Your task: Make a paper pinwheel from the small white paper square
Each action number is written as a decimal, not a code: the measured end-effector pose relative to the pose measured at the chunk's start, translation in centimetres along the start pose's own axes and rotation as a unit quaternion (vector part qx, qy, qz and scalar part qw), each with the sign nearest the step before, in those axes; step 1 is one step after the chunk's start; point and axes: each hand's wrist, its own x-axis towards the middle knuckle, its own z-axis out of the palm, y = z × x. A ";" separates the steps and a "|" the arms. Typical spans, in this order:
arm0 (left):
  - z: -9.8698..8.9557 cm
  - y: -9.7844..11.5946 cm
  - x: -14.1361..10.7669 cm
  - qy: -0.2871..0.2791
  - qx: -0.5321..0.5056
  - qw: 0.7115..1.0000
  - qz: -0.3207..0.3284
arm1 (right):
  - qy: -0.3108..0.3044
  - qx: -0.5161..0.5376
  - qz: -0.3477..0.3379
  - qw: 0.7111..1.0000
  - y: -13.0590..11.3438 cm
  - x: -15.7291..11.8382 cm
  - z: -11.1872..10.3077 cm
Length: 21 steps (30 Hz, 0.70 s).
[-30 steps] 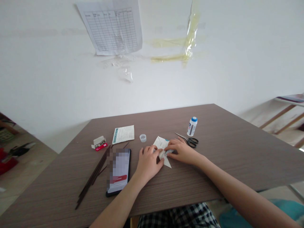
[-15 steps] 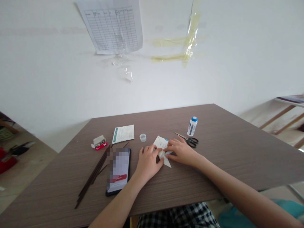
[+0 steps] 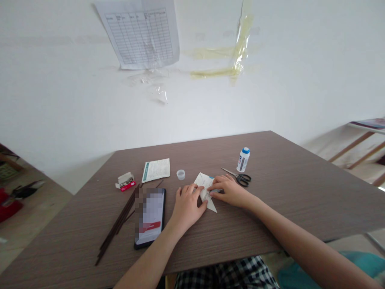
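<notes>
Centrally placed: one folded paper, pale, printed, corners showing at 11 and 5 o'clock, lying on the brown table beneath both hands. Left hand: fingertips on the paper from 8 o'clock, not clenched. Right hand: fingertips on it from 3 o'clock; whether either hand pinches a flap, cannot tell. Scissors: near the right hand, towards 2 o'clock, points facing 10. White bottle: upright, beyond the scissors. Plastic cup: 10 o'clock. Phone: 8 o'clock. Hazards, by judgement: uneven fingertip pressure could skew a crease; early release could let layers spring open; an outward sweep could nudge the scissors.
</notes>
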 end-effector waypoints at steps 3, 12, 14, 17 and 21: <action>-0.1 0.0 0.0 -0.001 -0.003 1.000 -0.002 | 0.010 0.014 0.000 1.000 0.2 0.1 0.0; 0.1 0.0 0.0 0.004 -0.004 1.000 -0.002 | 0.017 -0.011 -0.019 1.000 0.0 -0.1 0.4; 0.1 0.0 0.0 0.007 -0.002 1.000 -0.003 | 0.018 -0.021 -0.023 0.999 -0.3 -0.2 0.4; 0.2 0.0 -0.1 0.007 0.001 1.000 -0.002 | 0.015 -0.044 -0.035 0.998 -0.7 -0.2 0.3; 0.1 0.1 -0.1 0.001 0.000 1.000 0.000 | 0.021 -0.063 -0.048 0.997 -1.0 -0.2 0.3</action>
